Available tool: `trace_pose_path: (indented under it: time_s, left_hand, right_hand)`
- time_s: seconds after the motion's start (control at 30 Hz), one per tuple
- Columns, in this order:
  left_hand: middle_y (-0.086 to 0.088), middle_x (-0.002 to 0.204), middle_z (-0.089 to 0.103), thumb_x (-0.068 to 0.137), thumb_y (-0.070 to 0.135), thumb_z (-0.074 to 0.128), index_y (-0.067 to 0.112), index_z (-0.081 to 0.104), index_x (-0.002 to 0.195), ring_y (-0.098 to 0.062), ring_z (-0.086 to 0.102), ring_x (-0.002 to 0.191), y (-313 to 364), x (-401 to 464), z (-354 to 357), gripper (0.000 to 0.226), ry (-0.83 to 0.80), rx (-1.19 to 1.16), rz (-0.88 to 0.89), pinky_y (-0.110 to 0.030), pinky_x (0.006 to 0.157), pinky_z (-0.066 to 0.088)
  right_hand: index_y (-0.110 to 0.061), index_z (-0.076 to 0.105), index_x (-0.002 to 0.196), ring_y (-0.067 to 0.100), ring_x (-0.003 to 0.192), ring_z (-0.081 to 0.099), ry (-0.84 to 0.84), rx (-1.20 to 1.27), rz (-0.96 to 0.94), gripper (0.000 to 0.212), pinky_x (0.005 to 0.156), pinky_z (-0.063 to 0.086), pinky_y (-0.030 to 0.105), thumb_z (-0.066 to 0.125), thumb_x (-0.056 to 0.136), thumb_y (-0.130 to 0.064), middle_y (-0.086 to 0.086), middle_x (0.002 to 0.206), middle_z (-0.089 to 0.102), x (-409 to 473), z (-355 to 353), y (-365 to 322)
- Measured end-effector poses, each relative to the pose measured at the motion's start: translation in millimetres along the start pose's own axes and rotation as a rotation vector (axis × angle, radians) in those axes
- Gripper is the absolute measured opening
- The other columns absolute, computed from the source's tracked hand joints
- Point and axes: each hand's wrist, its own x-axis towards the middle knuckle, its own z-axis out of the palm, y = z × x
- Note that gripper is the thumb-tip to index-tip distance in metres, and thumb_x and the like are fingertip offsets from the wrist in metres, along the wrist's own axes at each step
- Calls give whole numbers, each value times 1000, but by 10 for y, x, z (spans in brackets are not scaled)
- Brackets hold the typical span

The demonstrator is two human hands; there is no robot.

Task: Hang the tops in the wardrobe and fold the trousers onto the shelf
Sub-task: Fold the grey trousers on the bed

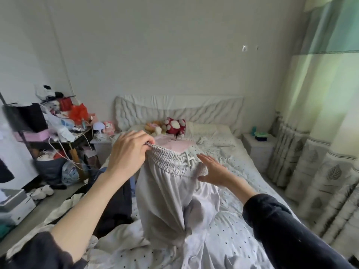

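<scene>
while the left hand (129, 150) pinches the elastic waistband to lift the grey trousers (171, 195) above the bed (242, 220), the right hand (213, 169), fingers straight and holding nothing, reaches toward the waistband's other side, probably to spread it flat for folding.

This is a bedroom in a home. A bed (229, 220) with a dotted sheet and a padded white headboard (178, 107) fills the middle, with soft toys (173, 125) by the pillow. A white nightstand (259, 146) stands beside long patterned curtains (320, 113), and a cluttered bench (64, 136) sits against the left wall.
</scene>
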Motion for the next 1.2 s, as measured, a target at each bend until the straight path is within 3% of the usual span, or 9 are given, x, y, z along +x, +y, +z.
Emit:
trace_pose_path:
  time_s: [0.07, 0.1, 0.17, 0.27, 0.37, 0.57, 0.87, 1.07, 1.2]
  left_hand:
    - [3, 84, 69, 69, -5, 74, 14, 69, 79, -22, 63, 80, -13, 73, -128, 22, 59, 33, 79, -32, 74, 39]
    - [3, 84, 69, 70, -5, 73, 14, 69, 79, -22, 63, 80, -21, 107, -170, 22, 80, 44, 83, -32, 74, 37]
    - [4, 85, 69, 71, -3, 73, 16, 69, 79, -23, 61, 85, -50, 199, -243, 21, 112, 82, 58, -33, 75, 31]
    - [4, 86, 70, 71, 3, 76, 18, 71, 78, -25, 53, 91, -116, 339, -255, 17, 148, 164, -28, -35, 75, 24]
    - [1, 89, 68, 73, 6, 75, 18, 72, 78, -25, 45, 93, -157, 476, -196, 13, 185, 173, -148, -36, 76, 24]
    - [-8, 95, 63, 80, 14, 70, 16, 74, 89, -32, 47, 100, 136, 1022, -63, 10, 182, 102, -209, -38, 80, 30]
    - [-8, 107, 60, 87, 13, 61, 17, 69, 99, -32, 43, 107, 797, 2587, -1061, 16, 593, -24, -182, -39, 83, 30]
    - [-7, 111, 59, 89, 14, 58, 19, 68, 102, -32, 41, 111, 1113, 3071, -2101, 17, 845, -53, -167, -39, 84, 28]
    - [-6, 113, 57, 89, 14, 58, 20, 67, 103, -31, 40, 113, 1208, 3167, -2547, 18, 910, -73, -191, -38, 85, 28]
  right_hand:
    - [-27, 19, 150, 16, 145, 14, -11, 19, -59, 80, 115, 19, 51, 66, 85, -32, -6, 157, 18, 32, -183, -125]
    - [-23, 36, 142, 17, 136, 32, -28, 36, -93, 65, 110, 31, 44, 67, 85, -32, -2, 148, 36, 54, -253, -159]
    - [-22, 59, 93, 9, 85, 53, -79, 61, -128, 16, 76, 43, 23, 69, 84, -30, -5, 96, 59, 41, -401, -237]
    - [-21, 46, 62, 10, 60, 37, -13, 105, -119, 35, 55, 29, 23, 73, 81, -34, -7, 64, 46, -35, -579, -278]
    - [-19, 44, 66, 20, 72, 48, 213, 77, -97, 34, 62, 34, 30, 69, 83, -35, -1, 70, 52, -115, -870, -314]
    - [-21, 55, 115, 32, 103, 58, 538, -338, 64, 27, 70, 36, 33, 51, 94, -37, 10, 112, 63, -300, -1658, -315]
    - [-16, 50, 109, 30, 90, 62, 1051, -645, 139, 16, 63, 31, 30, 51, 93, -20, 6, 103, 64, -610, -3549, -876]
    - [-15, 52, 117, 30, 100, 58, 1467, -789, 66, 28, 99, 26, 43, 45, 91, -7, 9, 108, 59, -1135, -4361, -1459]
    - [-16, 54, 117, 31, 98, 57, 1596, -823, 13, 26, 99, 25, 45, 47, 93, -14, 12, 107, 58, -1356, -4683, -1686]
